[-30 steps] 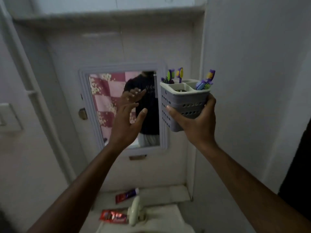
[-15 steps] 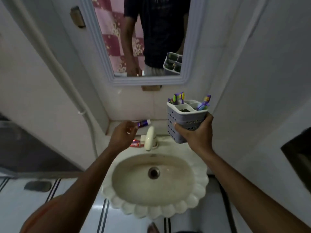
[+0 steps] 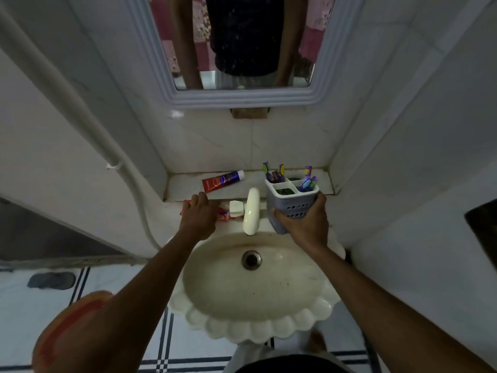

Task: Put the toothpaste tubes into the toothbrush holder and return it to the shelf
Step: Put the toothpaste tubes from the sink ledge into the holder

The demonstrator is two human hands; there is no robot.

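My right hand (image 3: 305, 226) grips a grey perforated toothbrush holder (image 3: 294, 201) from below, upright above the sink's back rim. Several coloured toothbrushes (image 3: 308, 181) stand in its compartments. A red and purple toothpaste tube (image 3: 223, 180) lies on the tiled ledge (image 3: 183, 188) behind the sink. A second, red toothpaste tube (image 3: 223, 215) lies on the sink rim left of the tap. My left hand (image 3: 197, 218) rests on top of it with fingers curled over it, hiding its middle.
A cream tap (image 3: 251, 211) stands between my hands. Below them is the scalloped cream sink (image 3: 242, 327) with its drain (image 3: 251, 260). A framed mirror (image 3: 317, 84) hangs above the ledge. A white pipe (image 3: 118, 168) runs down the left wall.
The view has tilted down from the mirror to the sink. My right hand lowered the holder to beside the tap. My left hand dropped onto the red tube on the sink rim.
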